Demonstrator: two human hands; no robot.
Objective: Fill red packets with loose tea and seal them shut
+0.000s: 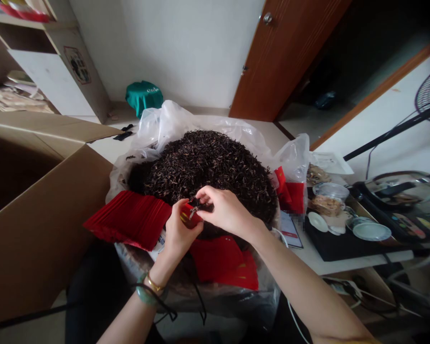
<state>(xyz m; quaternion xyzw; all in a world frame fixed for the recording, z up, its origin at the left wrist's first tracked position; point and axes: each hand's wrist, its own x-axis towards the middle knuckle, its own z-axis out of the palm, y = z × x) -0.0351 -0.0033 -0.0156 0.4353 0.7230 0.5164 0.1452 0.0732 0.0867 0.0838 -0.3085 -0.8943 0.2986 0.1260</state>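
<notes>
A heap of dark, twisted dried tea leaves [208, 162] fills a container lined with clear plastic [172, 117]. Over its near side, my left hand [179, 229] grips a small red packet [189, 214] with gold marks, thumb and fingers curled round it. My right hand [224, 210] pinches a bit of the dark leaves [200, 205] at the packet's upper edge. On the left rim lies a thick fanned stack of red packets [129, 217]. More red packets [222, 263] are spread below my hands, and a few red packets [294, 193] rest on the right rim.
An opened cardboard box [57, 205] stands close on the left. To the right, a table holds a phone [290, 229], a plastic tub [326, 198], a white dish [371, 231] and a black appliance [394, 205]. A white cable [284, 239] runs past my right forearm.
</notes>
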